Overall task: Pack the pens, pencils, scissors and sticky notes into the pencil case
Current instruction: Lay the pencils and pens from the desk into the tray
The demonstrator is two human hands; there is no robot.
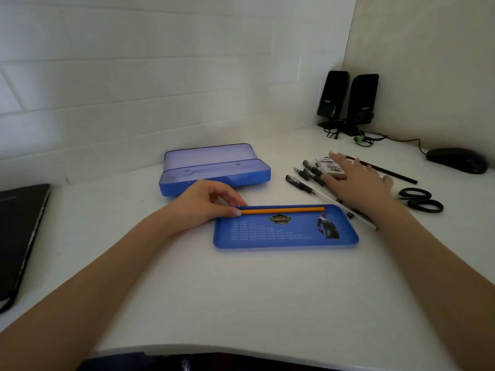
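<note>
Left hand [203, 202] fingers pinch the light, stiff orange wooden pencil [284, 210] at its left end; right hand [359, 180] fingers spread open over the black pens [302, 180].

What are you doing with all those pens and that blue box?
A person is packing a pencil case. The left hand sets an orange pencil in the loose blue tray. The right hand reaches over the pens beside it. The open case behind holds nothing visible yet, and the scissors still lie on the desk.
</note>
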